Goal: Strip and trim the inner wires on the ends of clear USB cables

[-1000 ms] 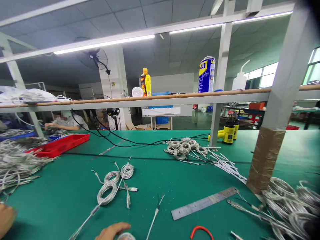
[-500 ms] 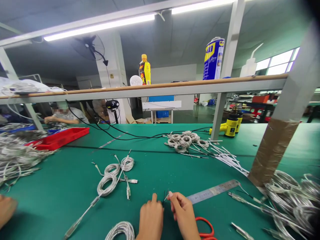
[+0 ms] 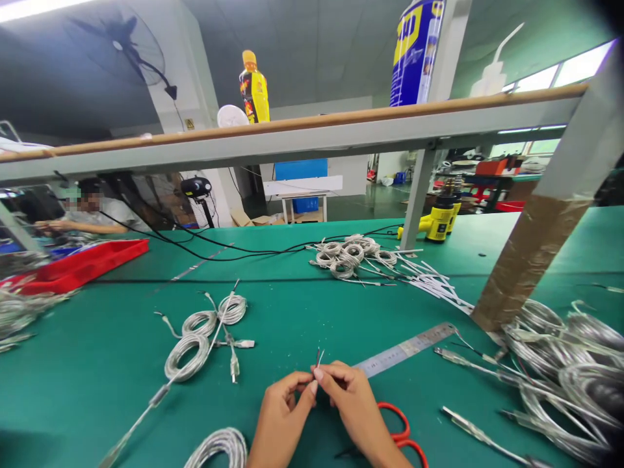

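While the left hand [image 3: 281,422] and the right hand [image 3: 351,406] meet just above the green surface [image 3: 88,403], their fingertips [image 3: 318,373] pinch a few thin wire ends [image 3: 318,357] that poke upward from the grip; the ends are too fine to make out beyond a reddish and a dark tip. Red-handled scissors [image 3: 402,432] lie just beside the right hand, partly tucked under its wrist, and a steel ruler [image 3: 404,350] runs from near those fingers up toward a post wrapped in brown tape [image 3: 524,263]. Left of the hands, a coil of silver braided cable [image 3: 219,447] sits at the bottom edge of the view, with looped cables ending in USB plugs [image 3: 199,338] farther up. A large heap of coiled braided cable [image 3: 560,370] fills the right side. Beyond the ruler lies a smaller group of coils [image 3: 344,257] beside white-sleeved wires [image 3: 429,283], and black cords [image 3: 219,250] trail across the surface toward a yellow tool [image 3: 439,221]. A red tray [image 3: 78,273] stands at the far left, and a co-worker [image 3: 82,218] sits past the rail.
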Action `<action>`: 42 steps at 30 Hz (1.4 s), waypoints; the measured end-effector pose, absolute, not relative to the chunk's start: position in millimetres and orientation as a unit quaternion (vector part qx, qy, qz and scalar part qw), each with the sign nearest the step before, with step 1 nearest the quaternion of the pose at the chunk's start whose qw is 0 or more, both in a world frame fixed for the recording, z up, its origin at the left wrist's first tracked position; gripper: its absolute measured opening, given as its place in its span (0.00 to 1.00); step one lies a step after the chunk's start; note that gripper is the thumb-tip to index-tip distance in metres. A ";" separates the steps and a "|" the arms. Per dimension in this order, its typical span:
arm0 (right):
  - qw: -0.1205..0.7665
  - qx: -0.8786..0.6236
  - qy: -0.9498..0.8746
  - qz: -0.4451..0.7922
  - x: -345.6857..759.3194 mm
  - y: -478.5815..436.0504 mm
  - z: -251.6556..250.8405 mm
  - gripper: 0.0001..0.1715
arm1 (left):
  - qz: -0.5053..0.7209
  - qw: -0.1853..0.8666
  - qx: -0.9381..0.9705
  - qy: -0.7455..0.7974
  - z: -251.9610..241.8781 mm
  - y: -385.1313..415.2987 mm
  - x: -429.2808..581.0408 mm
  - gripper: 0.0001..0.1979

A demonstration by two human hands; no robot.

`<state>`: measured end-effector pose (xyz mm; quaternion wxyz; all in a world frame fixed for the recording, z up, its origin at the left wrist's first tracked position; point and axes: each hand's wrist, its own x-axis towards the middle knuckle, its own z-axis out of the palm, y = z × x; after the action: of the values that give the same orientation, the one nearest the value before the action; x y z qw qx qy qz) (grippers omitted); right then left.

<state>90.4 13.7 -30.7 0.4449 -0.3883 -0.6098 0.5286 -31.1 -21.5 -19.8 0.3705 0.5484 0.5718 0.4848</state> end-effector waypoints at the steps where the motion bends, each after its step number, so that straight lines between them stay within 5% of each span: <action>1: 0.448 -0.390 -0.612 0.522 91.0 13.6 -30.5 0.21 | 0.490 0.376 0.550 0.562 -19.4 -20.9 -30.7 0.13; 8: 0.505 -0.397 -0.636 0.427 91.5 7.6 -28.9 0.12 | 0.444 0.470 0.521 0.558 -21.8 -16.0 -29.4 0.17; 16: 0.500 -0.381 -0.481 0.611 84.0 12.0 -37.6 0.22 | 0.508 0.392 0.558 0.526 -22.5 -20.0 -27.9 0.10; 21: 0.458 -0.328 -0.540 0.626 79.6 3.8 -36.8 0.20 | 0.570 0.378 0.498 0.534 -17.9 -19.9 -35.7 0.09; 32: 0.407 -0.238 -0.557 0.684 80.7 -1.5 -26.2 0.20 | 0.587 0.540 0.360 0.484 -3.8 -19.1 -29.9 0.09; 42: 0.400 -0.267 -0.570 0.667 76.8 -5.6 -34.6 0.20 | 0.600 0.490 0.430 0.463 0.9 -22.8 -29.6 0.07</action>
<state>76.8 -5.6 -34.6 0.4001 -0.2666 -0.5696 0.6666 -29.6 -22.8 0.9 0.4902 0.4298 0.4631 0.6004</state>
